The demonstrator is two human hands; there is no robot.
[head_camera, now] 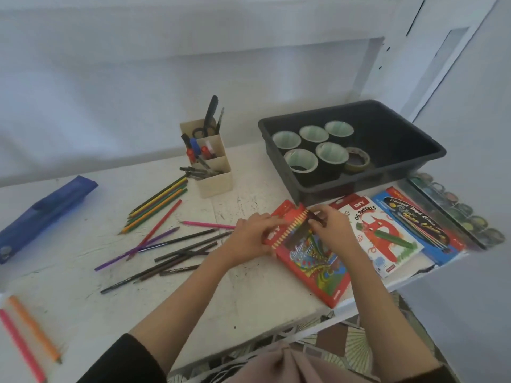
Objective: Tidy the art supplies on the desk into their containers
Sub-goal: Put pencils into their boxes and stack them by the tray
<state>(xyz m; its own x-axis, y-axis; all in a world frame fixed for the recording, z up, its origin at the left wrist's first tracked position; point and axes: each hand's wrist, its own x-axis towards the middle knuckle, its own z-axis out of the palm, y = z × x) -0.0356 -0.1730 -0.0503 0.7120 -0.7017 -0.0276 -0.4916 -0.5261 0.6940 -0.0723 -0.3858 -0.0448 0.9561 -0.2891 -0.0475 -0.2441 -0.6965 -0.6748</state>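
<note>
- Bench (249,294): white, scuffed surface. It carries the colour pencil box (312,261), the reference for every position below.
- Black tray (392,134): just behind the box, towards the right. It holds six tape rolls (331,153), five dark and one olive.
- Blue pencil case (47,214): well apart from the box, far to its left, lying flat.
- Colour pencil box: red, flat on the bench, top flap open at its far end.
- Paint palette (456,208): furthest right of the box, a strip of round pans at the bench edge.
- Brush pack (420,225): blue, right of the box, between the palette and the oil pastels box (384,239), which lies just beside the box.
- Organiser (213,172): beige, behind and left of the box, holding scissors, markers and pens.
- Loose pencils (177,244): scattered left of the box. A bundle (157,205) lies further back-left, and two more (27,335), pink and orange, lie far left and nearer the person.
- Left hand (251,233): fingers curled, gripping the box's left edge near the open end.
- Right hand (331,228): at the box's open end, pinching a dark pencil (315,217); how far in the pencil sits cannot be told.
</note>
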